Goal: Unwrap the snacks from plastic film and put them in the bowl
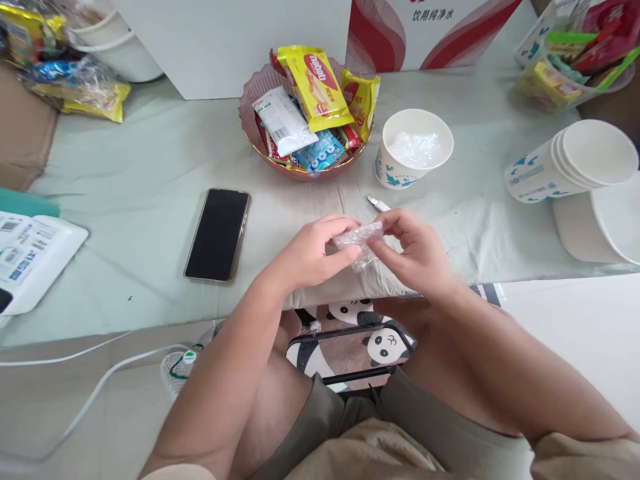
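Note:
Between my hands, near the table's front edge, is a crumpled piece of clear plastic wrap (361, 241). My left hand (323, 252) pinches its left side between thumb and fingers. On the right side, my right hand (411, 248) grips it the same way. Whether anything lies inside the wrap I cannot tell. Just beyond my right fingers lies a small utility knife (377, 203), partly hidden by that hand. A paper cup (397, 175) with blue print stands behind it, with more crumpled clear plastic (417, 148) inside.
A pink glass bowl (300, 175) of wrapped snacks stands at the back middle. A phone (217, 235) lies left of my hands. Stacked paper cups (543, 167) lie tilted at the right, by a white bowl (585, 230). A large carton (240, 47) stands behind. A white packet (37, 260) is far left.

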The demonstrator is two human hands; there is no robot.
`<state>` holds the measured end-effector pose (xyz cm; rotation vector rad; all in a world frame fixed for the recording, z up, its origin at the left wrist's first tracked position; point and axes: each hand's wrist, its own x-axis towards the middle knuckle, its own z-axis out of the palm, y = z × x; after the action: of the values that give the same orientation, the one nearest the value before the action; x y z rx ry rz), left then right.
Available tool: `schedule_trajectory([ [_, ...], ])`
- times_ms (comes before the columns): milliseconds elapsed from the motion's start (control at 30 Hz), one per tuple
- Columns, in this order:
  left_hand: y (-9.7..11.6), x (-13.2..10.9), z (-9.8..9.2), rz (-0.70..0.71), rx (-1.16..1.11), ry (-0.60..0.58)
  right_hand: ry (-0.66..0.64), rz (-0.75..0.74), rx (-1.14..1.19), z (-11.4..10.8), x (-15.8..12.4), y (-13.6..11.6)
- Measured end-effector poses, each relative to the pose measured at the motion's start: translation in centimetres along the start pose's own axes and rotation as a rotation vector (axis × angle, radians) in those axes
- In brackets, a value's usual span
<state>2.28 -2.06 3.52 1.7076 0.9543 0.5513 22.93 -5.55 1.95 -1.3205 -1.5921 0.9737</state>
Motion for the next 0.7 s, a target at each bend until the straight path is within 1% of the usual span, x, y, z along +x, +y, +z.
schedule_trajectory([
  [33, -0.1, 0.0, -0.1, 0.014, -0.029, 0.033, 0.052, 0.006, 0.044, -0.3, 0.1, -0.1],
  [100, -0.2, 0.1, -0.3, -0.009, -0.086, 0.090, 0.206, 0.014, 0.120, -1.4, 0.8, -0.6],
  [167, -0.3, 0.2, -0.6, -0.048, -0.125, 0.108, 0.362, 0.007, 0.150, -3.0, 2.5, -1.4],
  [233, -0.3, 0.3, -0.8, -0.040, -0.142, 0.103, 0.482, -0.028, 0.097, -4.7, 5.1, -2.4],
  [300, -0.2, 0.3, -0.9, -0.018, -0.145, 0.084, 0.529, -0.027, -0.086, -6.3, 8.3, -3.3],
  [367, 0.0, 0.3, -1.0, -0.018, -0.135, 0.067, 0.435, 0.075, -0.338, -7.3, 11.3, -3.8],
  [433, 0.2, 0.3, -1.1, -0.021, -0.129, 0.061, 0.221, 0.177, -0.644, -7.8, 13.7, -3.8],
  [500, 0.2, 0.3, -1.2, -0.007, -0.126, 0.065, 0.018, 0.206, -0.898, -7.9, 15.4, -3.6],
  [533, 0.3, 0.3, -1.2, 0.002, -0.122, 0.068, -0.060, 0.212, -0.974, -7.9, 16.0, -3.4],
  [600, 0.3, 0.4, -1.4, 0.008, -0.108, 0.076, -0.177, 0.272, -0.992, -7.8, 17.1, -3.0],
  [700, 0.2, 0.4, -1.7, 0.010, -0.098, 0.090, -0.342, 0.444, -0.847, -7.5, 18.6, -2.0],
])
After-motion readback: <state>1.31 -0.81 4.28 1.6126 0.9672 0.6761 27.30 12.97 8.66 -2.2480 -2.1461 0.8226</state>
